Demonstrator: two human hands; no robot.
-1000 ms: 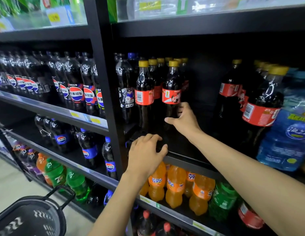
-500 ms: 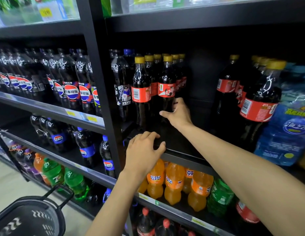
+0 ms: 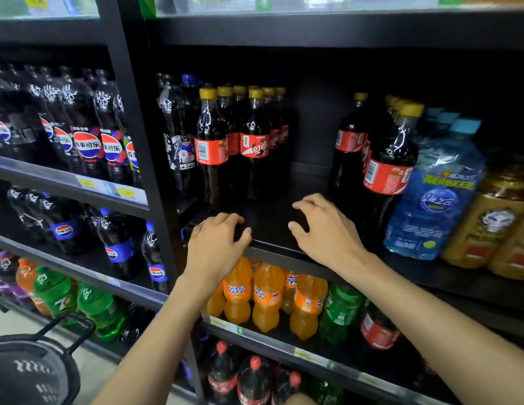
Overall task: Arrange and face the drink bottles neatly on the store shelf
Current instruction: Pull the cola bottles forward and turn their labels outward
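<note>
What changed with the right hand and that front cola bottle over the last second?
The right hand let go of the front cola bottle and drew back toward the shelf edge, now holding nothing. The left hand still rests on that edge; the bottle stands logo-forward as before.

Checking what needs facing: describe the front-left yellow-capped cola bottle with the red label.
The clear plastic cola bottle, full of dark drink, has a yellow cap and a red wrap label turned barcode-out, logo hidden. It stands upright at the front of the black shelf, close between a black Pepsi bottle and a logo-forward cola bottle. Neither hand touches it; the left hand rests on the shelf edge before it.
</note>
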